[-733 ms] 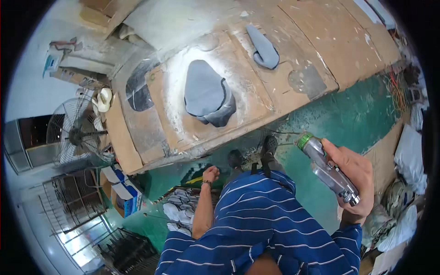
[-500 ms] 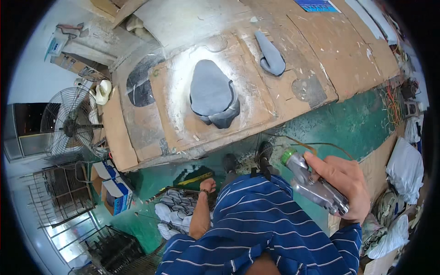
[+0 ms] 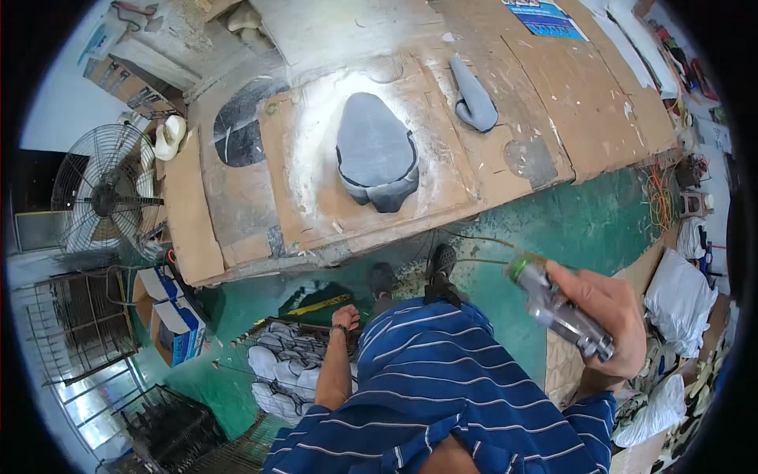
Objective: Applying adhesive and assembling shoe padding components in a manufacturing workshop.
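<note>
Silver metal spray gun with green end (image 3: 557, 308), right of centre: gripped in fingers of right hand (image 3: 612, 316), long axis slanting to upper left, toward grey, rounded, fabric-like piece (image 3: 375, 146) on cardboard-covered table (image 3: 568, 87). Left hand (image 3: 345, 317) well apart, curled closed, nothing visible inside.

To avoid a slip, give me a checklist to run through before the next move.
1. Grey tool with green end gripped in right hand: ok.
2. Left hand away from both grey pieces: ok.
3. Larger grey piece resting on cardboard: ok.
4. Smaller grey piece apart from it: ok.
5. Hands gloved: not ok, both bare.
6. Fan running: cannot tell.
</note>
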A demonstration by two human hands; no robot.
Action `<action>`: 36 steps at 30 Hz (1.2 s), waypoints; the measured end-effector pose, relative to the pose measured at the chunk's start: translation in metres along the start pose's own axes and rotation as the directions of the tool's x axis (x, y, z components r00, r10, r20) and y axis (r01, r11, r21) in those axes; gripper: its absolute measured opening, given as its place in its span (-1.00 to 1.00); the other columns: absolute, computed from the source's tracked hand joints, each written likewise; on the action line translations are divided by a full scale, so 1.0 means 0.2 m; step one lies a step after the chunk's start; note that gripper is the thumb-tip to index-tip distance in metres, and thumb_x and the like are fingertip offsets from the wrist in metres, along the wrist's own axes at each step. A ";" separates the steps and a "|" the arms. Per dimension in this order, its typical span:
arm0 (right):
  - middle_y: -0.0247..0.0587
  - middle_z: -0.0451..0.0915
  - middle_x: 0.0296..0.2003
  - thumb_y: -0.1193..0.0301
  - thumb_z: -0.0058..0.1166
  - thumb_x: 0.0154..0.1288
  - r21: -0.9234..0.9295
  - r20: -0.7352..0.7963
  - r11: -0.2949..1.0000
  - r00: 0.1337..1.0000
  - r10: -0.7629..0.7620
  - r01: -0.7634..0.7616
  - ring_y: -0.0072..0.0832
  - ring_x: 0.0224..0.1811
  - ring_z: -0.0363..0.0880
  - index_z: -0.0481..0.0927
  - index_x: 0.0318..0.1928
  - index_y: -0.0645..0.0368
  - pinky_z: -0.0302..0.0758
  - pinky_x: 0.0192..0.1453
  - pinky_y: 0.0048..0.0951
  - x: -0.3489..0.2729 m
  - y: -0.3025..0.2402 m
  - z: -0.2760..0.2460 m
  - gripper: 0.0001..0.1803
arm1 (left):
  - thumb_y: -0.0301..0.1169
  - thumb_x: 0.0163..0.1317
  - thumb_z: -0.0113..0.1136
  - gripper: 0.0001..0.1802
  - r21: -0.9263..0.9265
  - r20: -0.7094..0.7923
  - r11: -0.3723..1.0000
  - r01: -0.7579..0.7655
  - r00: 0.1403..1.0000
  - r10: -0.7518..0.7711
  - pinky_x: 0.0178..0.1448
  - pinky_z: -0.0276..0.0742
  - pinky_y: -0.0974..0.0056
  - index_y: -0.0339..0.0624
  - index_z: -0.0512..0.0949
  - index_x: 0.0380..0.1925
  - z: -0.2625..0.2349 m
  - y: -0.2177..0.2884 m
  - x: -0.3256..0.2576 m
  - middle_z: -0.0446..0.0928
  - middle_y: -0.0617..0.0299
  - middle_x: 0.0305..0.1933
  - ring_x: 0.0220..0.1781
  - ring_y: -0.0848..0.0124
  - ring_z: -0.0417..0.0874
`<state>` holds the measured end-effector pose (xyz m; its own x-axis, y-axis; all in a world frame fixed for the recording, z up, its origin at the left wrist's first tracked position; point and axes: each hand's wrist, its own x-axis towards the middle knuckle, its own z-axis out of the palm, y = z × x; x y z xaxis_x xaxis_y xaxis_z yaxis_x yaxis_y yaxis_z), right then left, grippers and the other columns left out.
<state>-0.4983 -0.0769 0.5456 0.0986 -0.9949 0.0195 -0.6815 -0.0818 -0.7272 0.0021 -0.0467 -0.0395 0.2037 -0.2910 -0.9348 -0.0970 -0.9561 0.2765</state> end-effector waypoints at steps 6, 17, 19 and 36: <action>0.03 0.65 -0.36 0.33 0.32 0.08 0.002 -0.059 1.000 0.998 -0.007 0.007 -0.13 -0.40 0.65 0.50 0.33 0.41 0.51 -0.31 -0.29 -0.08 -0.03 -0.01 -0.22 | -0.42 0.35 0.27 -0.81 -0.028 0.092 0.998 -0.063 0.994 0.065 -0.45 0.59 0.32 -0.04 0.70 -0.06 0.04 0.11 0.02 0.72 0.25 -0.27 -0.40 0.48 0.69; -0.10 0.63 -0.42 0.52 0.40 -0.01 0.000 -0.204 0.999 0.978 -0.037 0.038 -0.33 -0.44 0.63 0.60 0.26 0.37 0.49 -0.38 -0.36 -0.13 -0.02 0.04 -0.29 | -0.41 0.42 0.29 -0.66 0.011 -0.140 0.679 -0.734 0.671 0.728 -0.27 0.53 0.37 -0.24 0.63 0.15 0.19 0.61 -0.19 0.70 0.26 -0.18 -0.27 0.52 0.64; -0.10 0.63 -0.44 0.53 0.41 -0.02 -0.044 -0.111 0.994 0.989 -0.099 0.095 -0.32 -0.45 0.63 0.61 0.26 0.36 0.49 -0.39 -0.37 -0.15 -0.01 0.03 -0.28 | -0.40 0.42 0.29 -0.65 -0.034 -0.222 0.577 -0.816 0.569 0.791 -0.22 0.54 0.38 -0.27 0.62 0.15 0.23 0.78 -0.33 0.70 0.24 -0.15 -0.25 0.52 0.64; -0.05 0.64 -0.47 0.39 0.34 0.00 -0.022 -0.223 0.995 0.971 0.087 -0.095 -0.29 -0.50 0.62 0.65 0.18 0.41 0.45 -0.41 -0.37 -0.31 0.19 -0.13 -0.33 | -0.24 -0.07 0.55 -0.61 0.687 0.273 -0.289 -0.667 -0.132 0.953 0.49 0.36 -0.06 -0.04 0.82 -0.17 0.65 1.93 -0.89 0.57 0.07 0.29 0.48 -0.03 0.38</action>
<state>-0.5504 -0.0195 0.5347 -0.1255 -0.9861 0.1086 -0.7037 0.0113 -0.7104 -0.1981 -0.3602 0.2041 -0.3853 -0.8632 0.3262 -0.7769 0.4942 0.3901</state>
